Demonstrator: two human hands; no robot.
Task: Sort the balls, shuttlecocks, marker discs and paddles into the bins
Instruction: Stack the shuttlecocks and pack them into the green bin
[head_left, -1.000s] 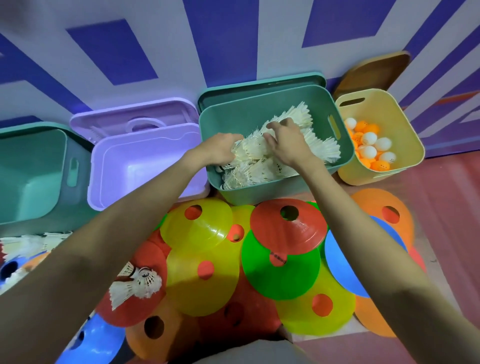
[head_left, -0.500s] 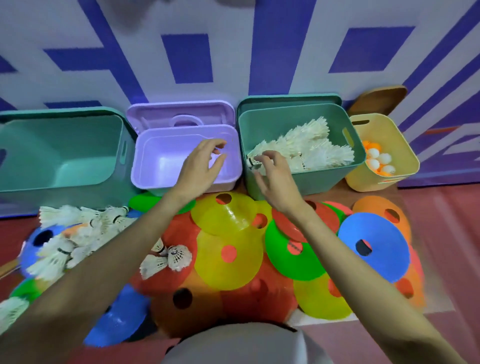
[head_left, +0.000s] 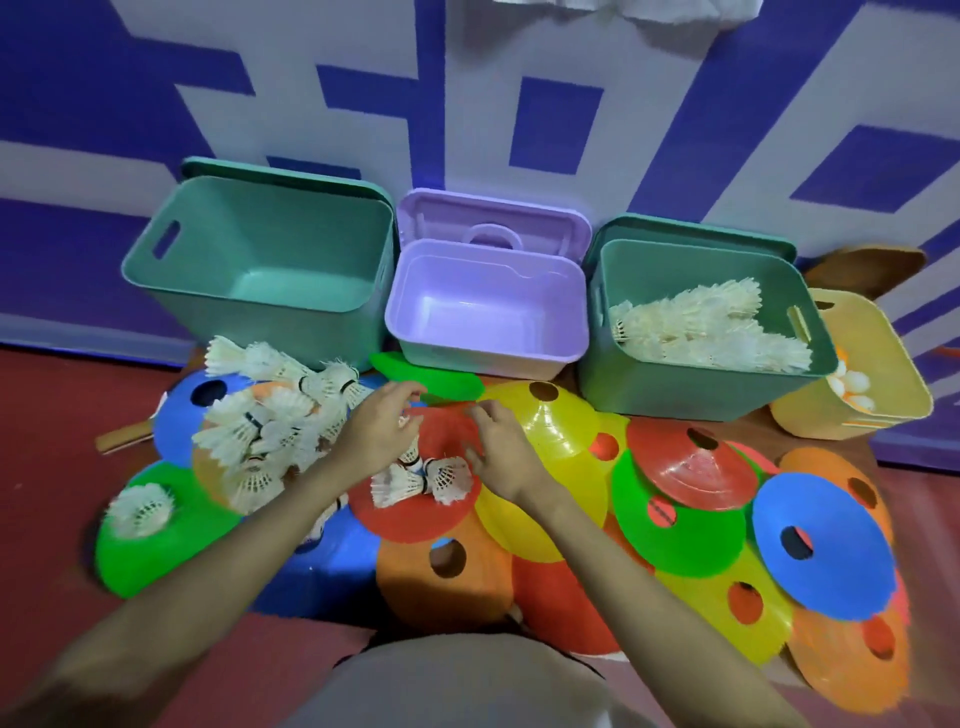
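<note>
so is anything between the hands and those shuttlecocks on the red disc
Nothing visible. The left hand and right hand hover just above the shuttlecocks on the red disc, fingers spread.

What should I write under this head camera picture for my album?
Two hands reach for shuttlecocks lying on a red marker disc.

Bare forearms, no sleeves, grey garment

Paddle mostly hidden under discs; balls half hidden by bin wall.
</note>
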